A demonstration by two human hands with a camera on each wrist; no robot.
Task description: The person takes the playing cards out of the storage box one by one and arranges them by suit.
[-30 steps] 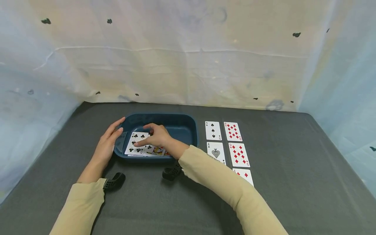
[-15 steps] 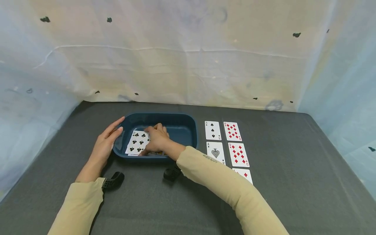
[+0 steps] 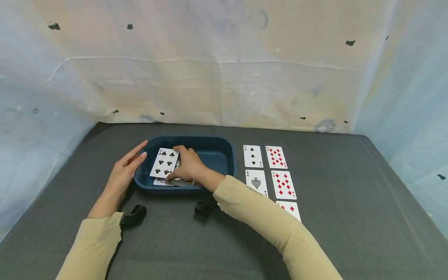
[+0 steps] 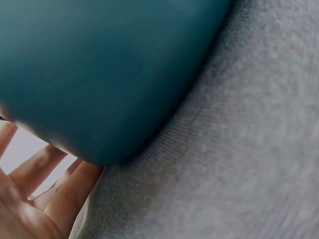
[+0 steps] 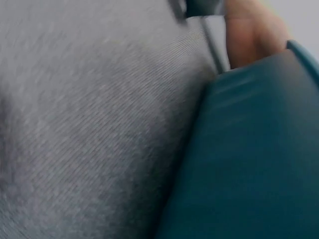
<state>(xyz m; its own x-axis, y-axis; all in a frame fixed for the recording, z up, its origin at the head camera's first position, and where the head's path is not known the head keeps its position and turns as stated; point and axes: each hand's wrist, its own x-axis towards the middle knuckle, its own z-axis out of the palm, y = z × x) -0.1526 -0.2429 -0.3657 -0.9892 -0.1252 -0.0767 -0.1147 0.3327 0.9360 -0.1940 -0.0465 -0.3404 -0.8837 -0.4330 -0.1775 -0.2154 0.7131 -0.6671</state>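
Observation:
A blue tray (image 3: 218,155) stands on the table in the head view, with several playing cards in its left half. My right hand (image 3: 190,165) reaches into it and pinches the six of clubs (image 3: 163,163) by its right side, between thumb and fingers. That card is tilted, partly raised over the other cards (image 3: 161,182), which my fingers largely cover. My left hand (image 3: 120,175) rests its straight fingers against the tray's left end. In the left wrist view, the fingers (image 4: 75,194) of that hand touch the tray wall (image 4: 109,84).
Right of the tray, face-up cards lie in two columns: three of spades (image 3: 253,156), ace of spades (image 3: 256,182), a diamond card (image 3: 276,157), nine of diamonds (image 3: 284,184) and another diamond card (image 3: 289,210). My right sleeve (image 3: 266,217) partly covers the nearest ones. A cloth hangs behind the table.
My right thumb has moved from the top of the six of clubs to its right side. The card has risen and shifted away from me. My left hand stays against the tray.

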